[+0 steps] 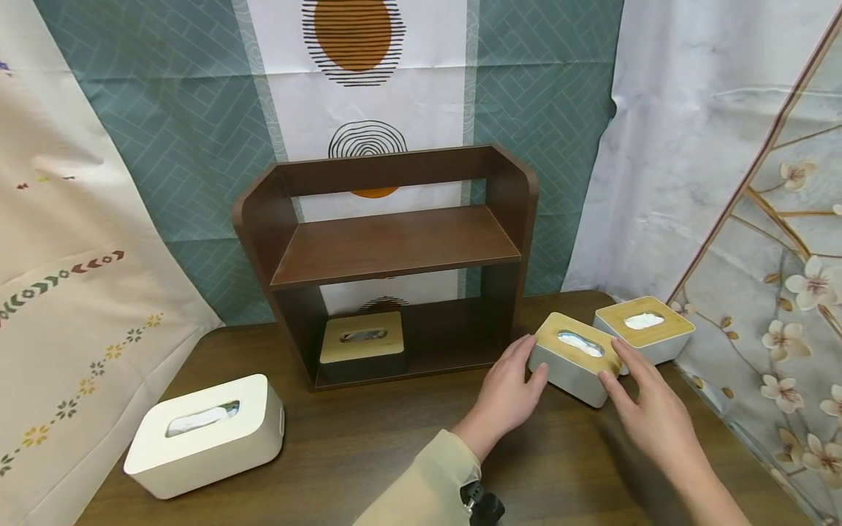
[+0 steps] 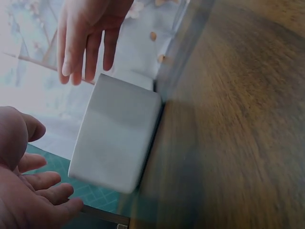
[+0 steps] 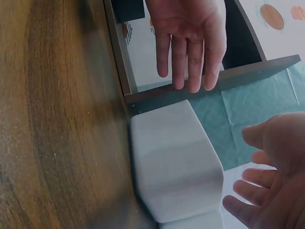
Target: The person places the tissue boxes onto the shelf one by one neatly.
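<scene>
A tissue box with a white body and wood-look lid sits on the table right of the brown shelf; tissue shows in its oval slot. My left hand is at its left end, fingers extended and thumb apart. At the opposite end is my right hand, its fingers also loosely extended. Both wrist views show gaps between the hands and the box's plain white side. Just behind it on the right stands a second wood-lidded white tissue box.
The brown two-tier shelf stands at the back. On its lower tier, at the left, is a dark tissue box with a wood-look lid. An all-white tissue box lies on the table's left side. Printed curtains hang around the table.
</scene>
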### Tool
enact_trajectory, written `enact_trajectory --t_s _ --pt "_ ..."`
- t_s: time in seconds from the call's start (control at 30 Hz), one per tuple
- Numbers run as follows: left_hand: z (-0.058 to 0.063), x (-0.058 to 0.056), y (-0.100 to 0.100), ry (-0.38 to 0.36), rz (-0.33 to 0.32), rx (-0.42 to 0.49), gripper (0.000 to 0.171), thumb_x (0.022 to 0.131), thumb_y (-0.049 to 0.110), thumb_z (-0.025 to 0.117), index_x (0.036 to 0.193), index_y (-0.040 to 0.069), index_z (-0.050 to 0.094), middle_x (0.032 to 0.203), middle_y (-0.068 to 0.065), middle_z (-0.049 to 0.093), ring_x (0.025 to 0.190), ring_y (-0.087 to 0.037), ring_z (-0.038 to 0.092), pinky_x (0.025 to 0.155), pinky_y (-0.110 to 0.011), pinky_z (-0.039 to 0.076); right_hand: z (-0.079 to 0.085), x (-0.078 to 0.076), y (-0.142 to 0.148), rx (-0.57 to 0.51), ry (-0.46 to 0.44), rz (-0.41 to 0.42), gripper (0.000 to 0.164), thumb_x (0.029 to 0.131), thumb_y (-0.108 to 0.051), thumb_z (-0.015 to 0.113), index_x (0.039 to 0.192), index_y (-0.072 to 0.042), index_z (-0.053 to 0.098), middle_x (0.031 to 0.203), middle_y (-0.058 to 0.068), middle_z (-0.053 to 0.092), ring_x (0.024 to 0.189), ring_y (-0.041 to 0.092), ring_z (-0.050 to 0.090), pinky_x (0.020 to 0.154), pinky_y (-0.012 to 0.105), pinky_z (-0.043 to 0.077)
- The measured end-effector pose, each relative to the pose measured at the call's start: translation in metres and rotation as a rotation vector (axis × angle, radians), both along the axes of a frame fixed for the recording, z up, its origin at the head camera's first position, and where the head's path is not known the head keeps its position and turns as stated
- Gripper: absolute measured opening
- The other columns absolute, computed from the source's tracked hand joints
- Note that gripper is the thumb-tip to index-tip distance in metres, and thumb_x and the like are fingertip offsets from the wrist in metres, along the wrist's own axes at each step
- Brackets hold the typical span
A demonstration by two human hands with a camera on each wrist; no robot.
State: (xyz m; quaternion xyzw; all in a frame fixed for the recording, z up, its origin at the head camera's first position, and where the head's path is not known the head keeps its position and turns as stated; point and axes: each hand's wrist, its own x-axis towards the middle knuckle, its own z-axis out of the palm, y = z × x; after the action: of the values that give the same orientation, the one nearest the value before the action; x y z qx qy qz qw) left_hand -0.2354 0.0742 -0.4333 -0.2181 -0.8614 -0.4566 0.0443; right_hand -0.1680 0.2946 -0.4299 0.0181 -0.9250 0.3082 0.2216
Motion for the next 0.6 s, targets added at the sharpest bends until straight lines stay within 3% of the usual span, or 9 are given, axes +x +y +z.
enact_trajectory --t_s 0.6 --pt "-0.006 -0.019 0.016 -0.051 0.019 -0.006 0.056 0.113 0.031 0.063 0.165 0.013 0.052 0.171 -0.008 0.047 0.154 -0.026 0.050 0.124 -0.046 0.042 -0.003 0.000 0.005 0.039 -0.088 -0.015 0.067 0.114 -0.034 0.065 0.167 0.001 0.042 0.172 0.030 0.035 0.148 0.061 0.041 0.103 0.081 0.037"
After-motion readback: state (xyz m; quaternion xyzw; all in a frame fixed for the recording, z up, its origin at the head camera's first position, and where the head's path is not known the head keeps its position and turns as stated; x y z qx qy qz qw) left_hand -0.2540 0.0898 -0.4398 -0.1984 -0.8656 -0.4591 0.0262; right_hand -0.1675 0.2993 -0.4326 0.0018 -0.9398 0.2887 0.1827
